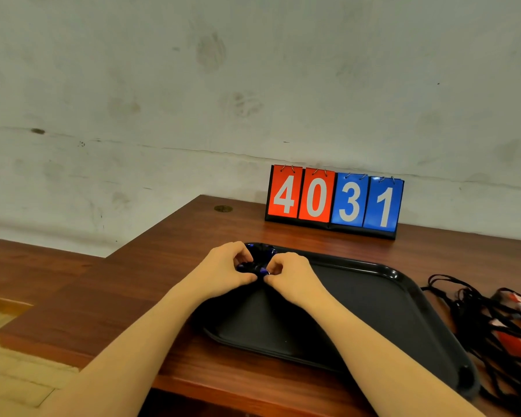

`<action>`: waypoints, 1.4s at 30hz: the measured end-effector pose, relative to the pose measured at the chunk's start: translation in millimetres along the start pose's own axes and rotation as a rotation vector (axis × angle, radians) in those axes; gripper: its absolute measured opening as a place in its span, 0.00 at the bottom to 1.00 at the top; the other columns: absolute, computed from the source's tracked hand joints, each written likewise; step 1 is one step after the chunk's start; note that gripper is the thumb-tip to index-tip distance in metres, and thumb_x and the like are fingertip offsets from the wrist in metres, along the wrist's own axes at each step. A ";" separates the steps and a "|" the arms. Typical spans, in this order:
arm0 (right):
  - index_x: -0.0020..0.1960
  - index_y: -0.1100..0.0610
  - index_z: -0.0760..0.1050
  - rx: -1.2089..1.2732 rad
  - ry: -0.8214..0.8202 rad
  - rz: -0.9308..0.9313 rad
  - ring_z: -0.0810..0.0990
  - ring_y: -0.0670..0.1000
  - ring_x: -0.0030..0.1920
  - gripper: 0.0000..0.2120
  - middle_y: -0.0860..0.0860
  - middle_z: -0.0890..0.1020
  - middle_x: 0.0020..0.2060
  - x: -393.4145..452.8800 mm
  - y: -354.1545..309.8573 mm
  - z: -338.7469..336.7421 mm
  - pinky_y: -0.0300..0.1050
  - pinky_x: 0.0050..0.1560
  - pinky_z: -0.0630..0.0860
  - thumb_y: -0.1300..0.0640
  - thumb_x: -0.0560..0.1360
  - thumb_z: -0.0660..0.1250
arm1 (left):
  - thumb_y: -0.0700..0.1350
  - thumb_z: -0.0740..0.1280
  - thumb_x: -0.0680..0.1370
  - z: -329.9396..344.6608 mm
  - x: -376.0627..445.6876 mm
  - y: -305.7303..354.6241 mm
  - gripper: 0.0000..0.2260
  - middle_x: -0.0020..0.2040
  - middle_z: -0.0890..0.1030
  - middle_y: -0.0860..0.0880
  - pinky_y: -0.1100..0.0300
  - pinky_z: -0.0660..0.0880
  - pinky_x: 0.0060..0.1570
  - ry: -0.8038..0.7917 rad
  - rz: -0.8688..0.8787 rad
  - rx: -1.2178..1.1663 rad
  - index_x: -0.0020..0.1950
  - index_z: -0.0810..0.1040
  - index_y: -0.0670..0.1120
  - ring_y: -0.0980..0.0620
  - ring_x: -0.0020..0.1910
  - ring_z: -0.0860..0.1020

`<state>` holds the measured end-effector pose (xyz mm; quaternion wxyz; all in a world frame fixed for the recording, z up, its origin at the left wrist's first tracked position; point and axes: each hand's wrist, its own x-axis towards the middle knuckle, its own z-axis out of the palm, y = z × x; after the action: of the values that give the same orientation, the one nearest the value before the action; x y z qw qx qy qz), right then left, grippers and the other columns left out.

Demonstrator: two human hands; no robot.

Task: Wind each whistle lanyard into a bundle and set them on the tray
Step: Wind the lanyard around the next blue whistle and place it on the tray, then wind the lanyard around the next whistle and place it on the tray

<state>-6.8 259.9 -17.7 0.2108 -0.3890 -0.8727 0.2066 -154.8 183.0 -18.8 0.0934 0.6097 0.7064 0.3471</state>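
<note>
From my seat the reddish-brown wooden table point(169, 266) fills the lower half of the frame, under a stained pale wall. On it, right of centre, lies the black rectangular plastic tray point(373, 299) with rounded corners, its floor bare where I can see it. Behind the tray, at centre right, a flip scoreboard point(334, 201) shows 40 in red and 31 in blue. At the far right edge, off the tray, sits a tangle of black cord lanyards with red whistles point(494, 323), not yet wound.

Over the tray's far left corner my left hand point(226, 270) and right hand point(289, 273) meet, fingers curled in tight, both pinching a small dark-blue whistle with its black lanyard point(257, 264). Most of it is hidden between the hands, so I cannot tell how many turns are on.

I judge this is the winding step. To do it well I would keep the cord taut, lay turns snugly side by side, tuck the end under, then set it down in that corner.
</note>
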 end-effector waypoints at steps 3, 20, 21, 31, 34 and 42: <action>0.45 0.54 0.78 0.001 -0.016 0.001 0.79 0.51 0.46 0.03 0.49 0.79 0.43 -0.9 -1.6 -2.0 0.49 0.51 0.77 0.56 0.72 0.69 | 0.47 0.73 0.70 -5.1 -2.5 3.6 0.11 0.47 0.75 0.56 0.70 0.69 0.40 -0.045 -0.005 0.008 0.49 0.74 0.52 0.59 0.44 0.74; 0.48 0.56 0.80 0.157 0.073 -0.029 0.78 0.45 0.45 0.05 0.50 0.82 0.45 -30.2 8.7 -32.8 0.30 0.41 0.70 0.57 0.75 0.66 | 0.44 0.65 0.77 -0.1 -22.9 51.4 0.09 0.51 0.76 0.53 0.72 0.68 0.42 0.084 0.097 -0.013 0.57 0.73 0.49 0.59 0.47 0.74; 0.48 0.56 0.80 0.149 0.087 -0.034 0.78 0.45 0.45 0.05 0.49 0.81 0.44 -35.7 11.1 -38.3 0.30 0.40 0.70 0.57 0.75 0.65 | 0.44 0.64 0.77 2.7 -24.9 59.3 0.08 0.49 0.76 0.53 0.72 0.68 0.40 0.076 0.101 -0.027 0.56 0.73 0.49 0.59 0.44 0.74; 0.45 0.55 0.80 0.065 0.225 0.021 0.78 0.43 0.41 0.06 0.47 0.81 0.39 -93.2 70.7 -109.1 0.30 0.39 0.70 0.58 0.75 0.65 | 0.46 0.62 0.78 56.5 -27.3 137.2 0.05 0.45 0.78 0.54 0.67 0.73 0.42 -0.012 0.158 -0.084 0.53 0.74 0.51 0.58 0.42 0.77; 0.42 0.54 0.80 0.021 0.262 0.075 0.79 0.44 0.39 0.06 0.47 0.81 0.37 -108.3 99.1 -128.6 0.34 0.39 0.73 0.58 0.75 0.65 | 0.46 0.62 0.78 78.7 -21.7 162.5 0.04 0.45 0.79 0.53 0.62 0.76 0.46 -0.063 0.170 -0.093 0.52 0.74 0.51 0.57 0.43 0.78; 0.47 0.54 0.79 -0.140 0.265 0.198 0.79 0.49 0.44 0.07 0.49 0.81 0.44 -118.5 160.5 -156.0 0.50 0.48 0.78 0.57 0.76 0.62 | 0.45 0.62 0.78 135.8 6.1 206.5 0.05 0.49 0.78 0.52 0.58 0.76 0.50 -0.130 0.235 -0.029 0.52 0.76 0.48 0.56 0.46 0.76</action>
<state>242.8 298.0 2.4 0.2750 -0.5106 -0.8069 0.1122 83.7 243.0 7.0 0.1065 0.7079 0.6176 0.3256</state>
